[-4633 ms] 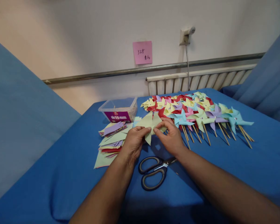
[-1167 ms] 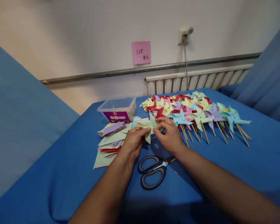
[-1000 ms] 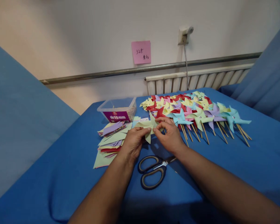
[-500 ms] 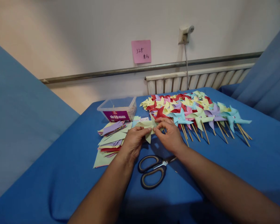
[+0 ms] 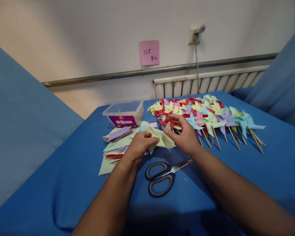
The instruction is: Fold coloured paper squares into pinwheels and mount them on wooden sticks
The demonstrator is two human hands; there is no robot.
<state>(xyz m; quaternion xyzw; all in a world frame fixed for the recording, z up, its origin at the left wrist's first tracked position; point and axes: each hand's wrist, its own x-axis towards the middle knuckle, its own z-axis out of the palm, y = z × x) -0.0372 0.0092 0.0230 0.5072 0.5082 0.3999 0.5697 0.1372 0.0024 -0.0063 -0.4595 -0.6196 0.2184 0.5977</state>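
Observation:
A pale green paper pinwheel (image 5: 165, 139) with folded blades is pinched at its middle by my left hand (image 5: 143, 144), thumb on top. Close to its right side is my right hand (image 5: 183, 134), fingers apart; whether the thumb touches a blade I cannot tell. Black-handled scissors (image 5: 166, 175) lie on the blue cloth (image 5: 88, 196) below the hands, blades pointing right. To the left of my left hand sit stacks of coloured paper (image 5: 118, 144) in purple, green, red and yellow.
A clear plastic box (image 5: 124, 113) with a purple label stands behind the paper stacks. Many finished pinwheels (image 5: 211, 122) on wooden sticks cover the back right. Behind the table are a radiator (image 5: 211, 78), a rail (image 5: 113, 75) and a pink note (image 5: 148, 52) on the wall.
My right hand has let go of the pinwheel's middle, moved slightly right and spread its fingers. My left hand keeps its pinch, and the pinwheel has turned.

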